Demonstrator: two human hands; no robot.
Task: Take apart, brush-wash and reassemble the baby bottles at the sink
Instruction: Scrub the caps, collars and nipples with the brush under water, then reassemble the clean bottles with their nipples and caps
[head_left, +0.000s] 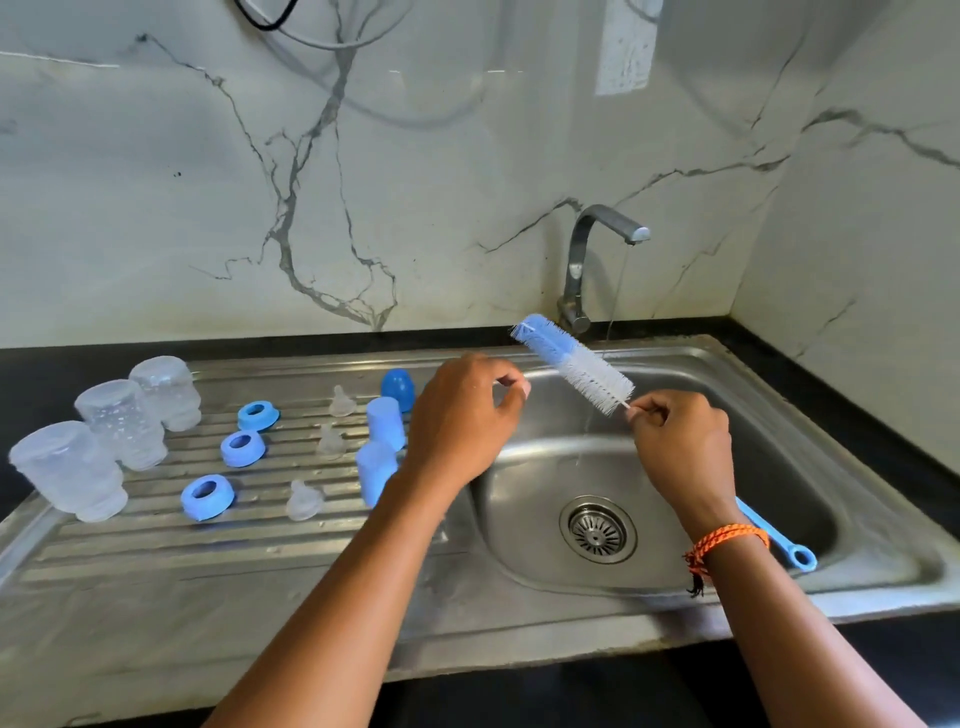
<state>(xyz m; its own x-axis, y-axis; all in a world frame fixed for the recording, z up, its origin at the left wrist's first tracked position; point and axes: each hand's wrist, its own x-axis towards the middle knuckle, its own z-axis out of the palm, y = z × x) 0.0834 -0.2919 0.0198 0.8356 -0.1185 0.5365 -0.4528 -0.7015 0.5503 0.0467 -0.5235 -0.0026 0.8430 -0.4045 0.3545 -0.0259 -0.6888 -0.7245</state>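
Over the sink's (779, 395) basin, the right hand (680, 447) pinches the brush's (574, 364) wire stem, bristles tilted up toward the tap (597, 249), beside a thin stream. The left hand (462, 415) hovers at the basin's left edge, fingers curled, holding nothing. In the basin: a blue handle (779, 540). On the drainboard (156, 571) stand three upturned bottles (122, 423), with rings (241, 448), teats (330, 441) and caps (385, 423).

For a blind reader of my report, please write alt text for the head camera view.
Over a steel sink, the right hand pinches a blue-and-white bottle brush beside thin running tap water; the left hand hovers nearby. Upturned bottles, blue rings, teats and caps stand on the drainboard.
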